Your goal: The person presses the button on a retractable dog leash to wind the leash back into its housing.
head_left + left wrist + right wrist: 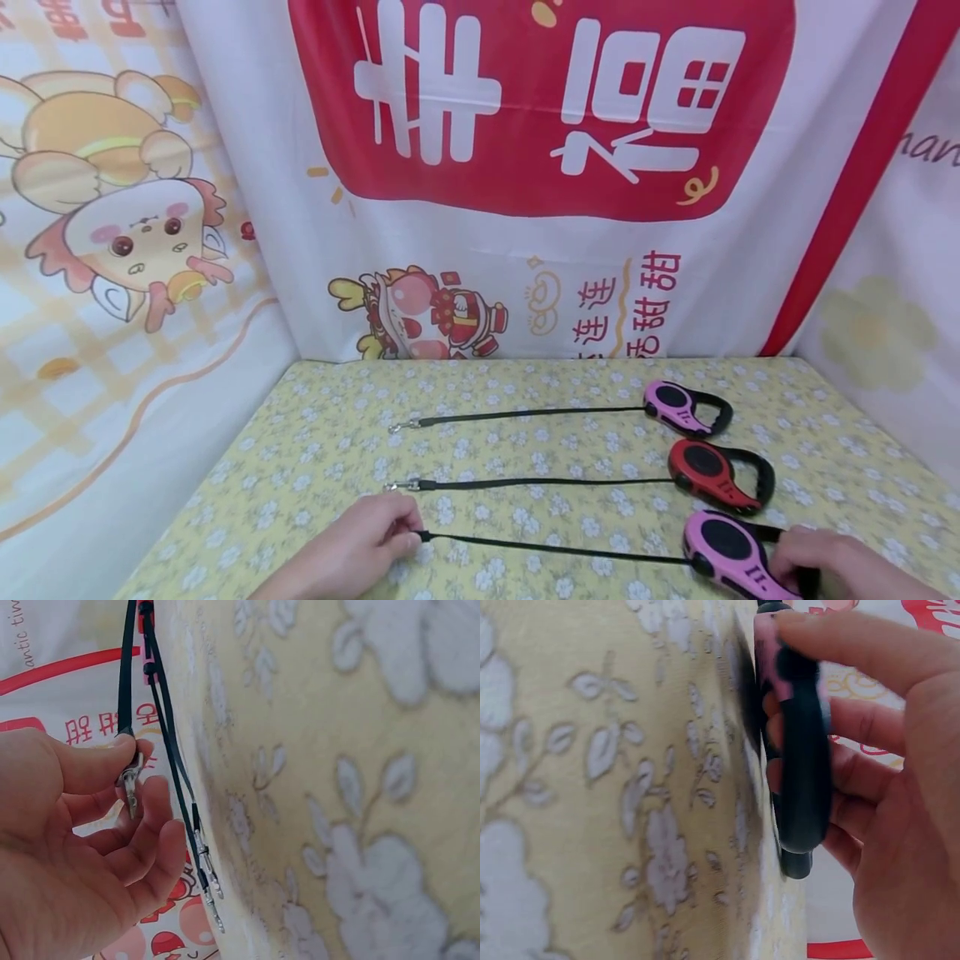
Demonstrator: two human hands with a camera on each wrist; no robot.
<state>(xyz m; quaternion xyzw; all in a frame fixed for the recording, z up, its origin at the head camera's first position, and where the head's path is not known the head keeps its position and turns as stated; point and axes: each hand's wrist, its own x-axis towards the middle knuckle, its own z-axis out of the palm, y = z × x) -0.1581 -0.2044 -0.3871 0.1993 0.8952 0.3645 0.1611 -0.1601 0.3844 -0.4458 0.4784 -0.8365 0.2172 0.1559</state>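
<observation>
Nearest to me lies a pink retractable dog leash (726, 546) with a black strap (555, 548) drawn out to the left. My right hand (828, 560) grips its black handle (806, 765), fingers through the loop. At the strap's far end my left hand (367, 542) pinches it between thumb and fingers, beside the metal clip (131, 784); in the head view that clip is hidden by the hand. Behind lie a red retractable leash (705, 468) and another pink retractable leash (675, 407), straps stretched left, with metal clips (403, 485) at their ends.
The leashes are on a table with a yellow floral cloth (315, 467). A white hanging cloth (285, 275) with red printing rises behind the table. More printed cloth (45, 400) hangs on the left, and pale cloth (930, 350) stands on the right.
</observation>
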